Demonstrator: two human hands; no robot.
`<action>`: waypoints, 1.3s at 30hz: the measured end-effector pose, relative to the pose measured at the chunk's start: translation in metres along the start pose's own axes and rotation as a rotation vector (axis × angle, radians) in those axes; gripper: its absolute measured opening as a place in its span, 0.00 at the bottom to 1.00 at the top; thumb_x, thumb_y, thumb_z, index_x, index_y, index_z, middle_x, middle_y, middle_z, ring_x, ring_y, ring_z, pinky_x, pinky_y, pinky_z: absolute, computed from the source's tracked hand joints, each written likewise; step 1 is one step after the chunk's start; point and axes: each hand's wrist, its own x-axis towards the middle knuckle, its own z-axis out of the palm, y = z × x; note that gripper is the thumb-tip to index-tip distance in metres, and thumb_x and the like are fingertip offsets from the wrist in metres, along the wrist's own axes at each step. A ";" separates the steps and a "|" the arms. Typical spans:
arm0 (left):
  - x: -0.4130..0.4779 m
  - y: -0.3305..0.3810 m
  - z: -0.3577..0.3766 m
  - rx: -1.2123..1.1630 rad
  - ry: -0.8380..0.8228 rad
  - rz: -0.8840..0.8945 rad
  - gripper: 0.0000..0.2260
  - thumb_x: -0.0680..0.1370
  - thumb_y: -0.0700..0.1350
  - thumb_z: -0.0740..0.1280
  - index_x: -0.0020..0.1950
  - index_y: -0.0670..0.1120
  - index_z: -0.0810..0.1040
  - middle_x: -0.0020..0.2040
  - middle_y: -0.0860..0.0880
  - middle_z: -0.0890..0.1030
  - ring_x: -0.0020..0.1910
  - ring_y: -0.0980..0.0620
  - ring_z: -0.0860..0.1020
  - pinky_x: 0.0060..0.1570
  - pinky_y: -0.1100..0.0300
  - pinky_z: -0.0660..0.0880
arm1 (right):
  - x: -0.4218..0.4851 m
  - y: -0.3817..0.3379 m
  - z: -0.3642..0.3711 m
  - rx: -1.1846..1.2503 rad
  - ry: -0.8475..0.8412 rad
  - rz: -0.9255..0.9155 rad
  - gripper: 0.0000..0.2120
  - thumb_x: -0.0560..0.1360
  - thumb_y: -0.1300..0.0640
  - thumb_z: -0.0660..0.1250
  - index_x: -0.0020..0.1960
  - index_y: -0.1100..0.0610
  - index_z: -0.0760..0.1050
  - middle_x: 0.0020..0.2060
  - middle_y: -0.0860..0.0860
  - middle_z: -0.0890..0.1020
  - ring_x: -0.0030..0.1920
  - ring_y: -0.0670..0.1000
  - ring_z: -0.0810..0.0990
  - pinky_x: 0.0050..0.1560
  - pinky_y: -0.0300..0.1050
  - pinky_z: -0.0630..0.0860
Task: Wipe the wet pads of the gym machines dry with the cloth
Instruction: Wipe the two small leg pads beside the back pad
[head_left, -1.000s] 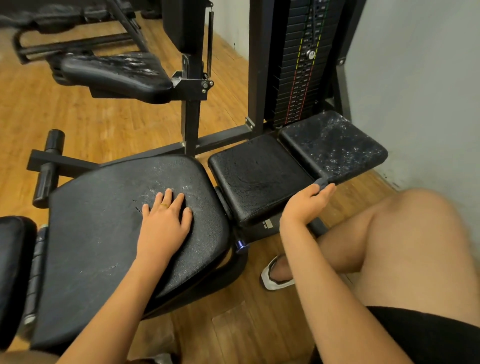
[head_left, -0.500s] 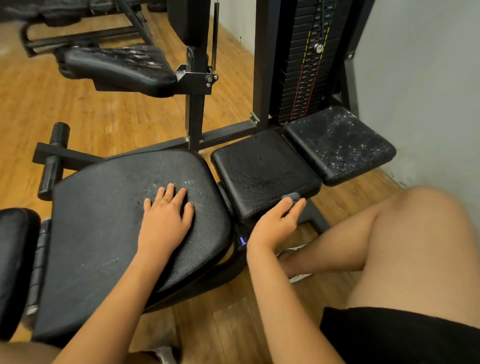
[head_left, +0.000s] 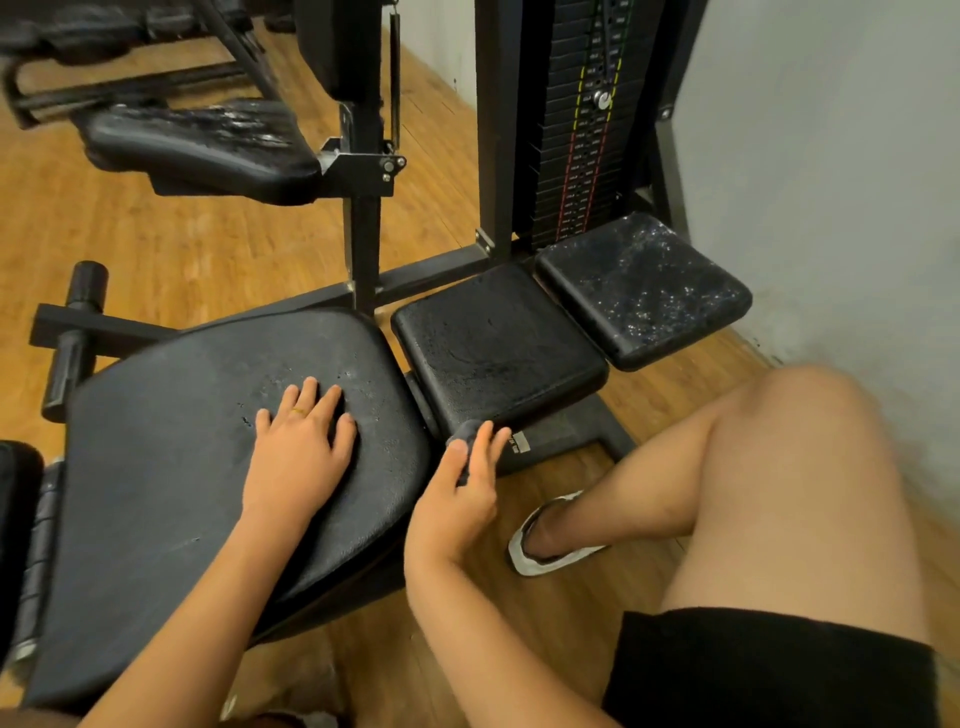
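My left hand (head_left: 301, 447) lies flat, fingers straight, on the big black seat pad (head_left: 166, 467), which shows a few droplets by the fingertips. My right hand (head_left: 460, 493) holds a small dark grey cloth (head_left: 464, 435) between thumb and fingers, just below the front edge of the middle square pad (head_left: 493, 343). Further right, the square pad (head_left: 644, 286) by the wall is covered with water drops. A raised pad (head_left: 208, 145) at the upper left glistens with water too.
The weight stack (head_left: 587, 119) and its black frame post (head_left: 363, 234) stand behind the pads. A grey wall runs along the right. My bare right knee (head_left: 800, 467) and white shoe (head_left: 550, 540) are on the wooden floor. A foam roller (head_left: 72, 338) sticks out at left.
My right hand with the cloth has moved left and toward me, from the front corner of the wet right pad to below the middle pad's front edge. My left hand stayed flat on the seat.
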 end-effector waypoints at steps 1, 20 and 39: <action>0.000 0.000 0.000 -0.001 -0.002 0.005 0.20 0.83 0.51 0.56 0.71 0.43 0.72 0.71 0.39 0.71 0.68 0.40 0.69 0.59 0.40 0.67 | 0.003 -0.002 -0.006 -0.008 -0.021 0.013 0.19 0.82 0.54 0.60 0.72 0.53 0.69 0.74 0.43 0.63 0.71 0.41 0.64 0.63 0.23 0.60; 0.082 0.168 0.003 -0.262 -0.151 0.168 0.25 0.83 0.55 0.56 0.80 0.52 0.59 0.80 0.47 0.59 0.79 0.47 0.55 0.75 0.41 0.57 | 0.277 -0.123 -0.132 -0.481 -0.312 -0.443 0.16 0.78 0.61 0.64 0.64 0.52 0.79 0.41 0.47 0.84 0.32 0.40 0.73 0.40 0.31 0.69; 0.129 0.199 0.030 -0.235 -0.036 0.078 0.22 0.84 0.56 0.52 0.78 0.56 0.62 0.80 0.50 0.58 0.80 0.52 0.52 0.76 0.41 0.50 | 0.492 -0.114 -0.066 -0.974 -0.537 -0.552 0.17 0.80 0.59 0.62 0.68 0.59 0.74 0.65 0.58 0.77 0.67 0.59 0.73 0.69 0.49 0.66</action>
